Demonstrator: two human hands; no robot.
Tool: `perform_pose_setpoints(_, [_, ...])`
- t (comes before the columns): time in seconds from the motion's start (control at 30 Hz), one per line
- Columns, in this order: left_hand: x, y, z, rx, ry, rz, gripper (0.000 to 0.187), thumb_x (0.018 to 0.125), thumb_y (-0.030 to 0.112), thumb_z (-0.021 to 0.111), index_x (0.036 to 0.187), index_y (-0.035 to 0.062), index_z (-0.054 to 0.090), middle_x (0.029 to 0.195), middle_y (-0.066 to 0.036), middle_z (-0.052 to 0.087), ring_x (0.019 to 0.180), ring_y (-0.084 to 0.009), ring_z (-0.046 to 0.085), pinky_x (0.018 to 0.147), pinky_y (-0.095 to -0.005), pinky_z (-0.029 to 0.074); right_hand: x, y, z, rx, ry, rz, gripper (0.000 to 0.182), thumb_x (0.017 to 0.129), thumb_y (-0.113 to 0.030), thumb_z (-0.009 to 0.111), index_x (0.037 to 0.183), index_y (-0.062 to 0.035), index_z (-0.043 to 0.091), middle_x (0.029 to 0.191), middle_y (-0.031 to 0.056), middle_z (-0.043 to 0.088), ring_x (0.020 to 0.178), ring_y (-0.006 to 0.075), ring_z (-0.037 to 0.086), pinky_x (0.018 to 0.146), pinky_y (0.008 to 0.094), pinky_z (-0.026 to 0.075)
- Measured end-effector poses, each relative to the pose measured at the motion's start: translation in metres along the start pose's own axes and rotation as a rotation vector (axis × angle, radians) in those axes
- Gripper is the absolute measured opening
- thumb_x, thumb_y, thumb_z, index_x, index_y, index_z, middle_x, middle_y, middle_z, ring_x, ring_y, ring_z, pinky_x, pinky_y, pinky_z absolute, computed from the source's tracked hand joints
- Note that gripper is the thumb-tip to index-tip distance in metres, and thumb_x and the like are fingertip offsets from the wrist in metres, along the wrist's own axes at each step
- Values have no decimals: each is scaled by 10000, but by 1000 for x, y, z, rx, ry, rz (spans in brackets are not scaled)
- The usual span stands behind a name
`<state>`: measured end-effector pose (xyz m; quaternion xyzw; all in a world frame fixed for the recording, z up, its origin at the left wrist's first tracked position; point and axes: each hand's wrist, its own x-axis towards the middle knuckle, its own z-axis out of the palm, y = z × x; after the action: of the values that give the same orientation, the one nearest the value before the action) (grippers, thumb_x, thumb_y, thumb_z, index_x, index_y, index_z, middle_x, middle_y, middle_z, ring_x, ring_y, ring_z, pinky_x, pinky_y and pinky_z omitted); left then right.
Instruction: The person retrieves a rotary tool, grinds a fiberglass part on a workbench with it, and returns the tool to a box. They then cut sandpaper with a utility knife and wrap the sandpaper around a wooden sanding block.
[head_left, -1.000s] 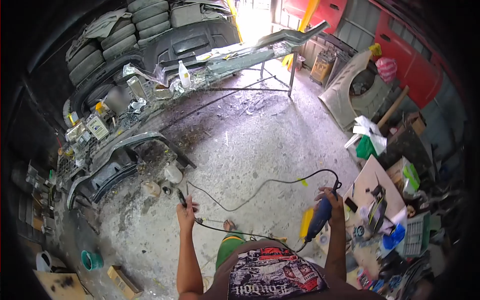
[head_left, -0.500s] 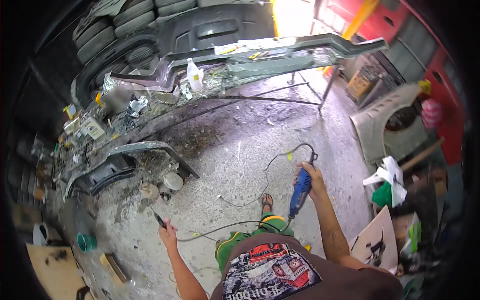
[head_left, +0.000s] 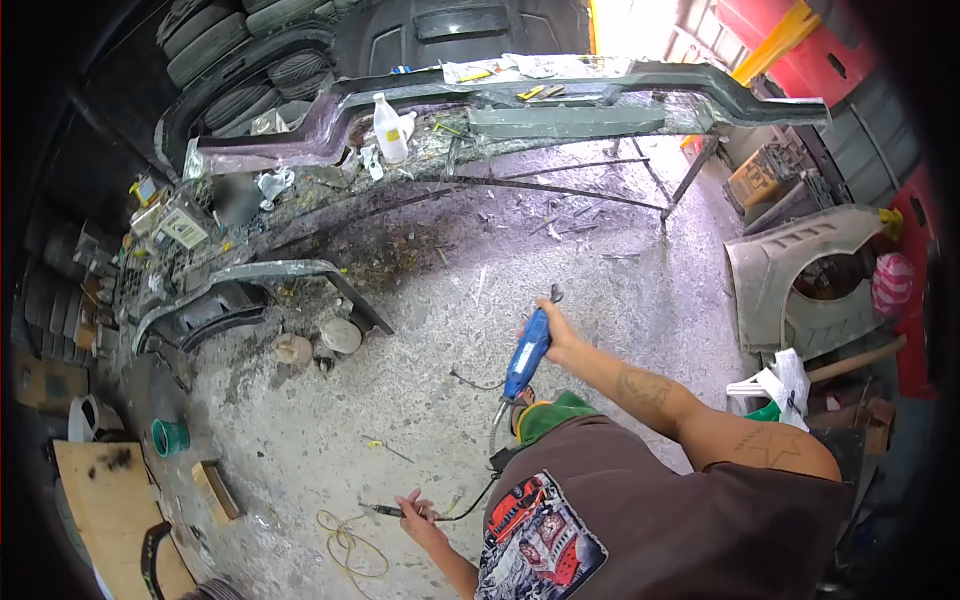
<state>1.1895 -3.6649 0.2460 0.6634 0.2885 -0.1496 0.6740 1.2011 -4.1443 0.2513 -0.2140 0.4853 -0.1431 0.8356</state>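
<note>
The right hand (head_left: 559,334) closes its grip round a blue elongated power tool (head_left: 526,355) above the grey concrete floor (head_left: 420,375); the left hand (head_left: 421,517), fingers partly spread, lightly grips a slim black handpiece (head_left: 385,510).

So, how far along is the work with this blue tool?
Done: the blue tool is picked up, in the right hand. In hand: the left hand holds a slim black handpiece over the floor, touching no workpiece. Left: probably the tool work itself; how finished the long bumper on the stand is, I cannot tell.
</note>
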Motion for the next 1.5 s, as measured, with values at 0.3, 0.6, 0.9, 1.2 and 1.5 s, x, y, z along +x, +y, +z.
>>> perform_pose_setpoints(0.3, [-96,31,90,227,-387,229,466,948,307,716,1256,-37,650,1177,-112,713,587,-38,486,530,-210,400,-51,83,56,-175,-183,253,504,816,-459,799,1068,-88,569,945,143,665,824,318,686,782,511,580])
perform_pose_setpoints(0.6, [-109,26,155,505,-393,248,407,808,104,820,1182,-7,704,907,-34,692,718,-83,548,654,-254,441,-18,73,65,-263,-301,437,440,849,-393,797,998,-29,601,894,131,653,734,268,665,675,430,585])
perform_pose_setpoints(0.9, [-117,24,239,534,-274,163,308,871,91,745,1158,-20,726,721,2,594,609,-60,478,551,-249,386,46,7,56,-294,-388,627,466,849,-398,799,1062,-42,586,939,139,649,833,292,668,781,494,579])
perform_pose_setpoints(1.2, [-120,31,270,821,-334,332,345,873,240,782,1127,10,744,815,-19,703,697,-102,594,625,-295,478,93,-53,38,-710,-643,859,489,958,-511,615,1187,-83,555,1129,131,648,1086,287,643,966,576,531])
perform_pose_setpoints(1.5, [-145,13,239,381,10,137,320,869,342,757,1026,63,770,835,-89,715,764,-137,593,729,-341,488,105,-41,41,-951,-561,760,558,962,-558,524,1110,-30,624,1121,166,698,1007,325,708,836,510,617])
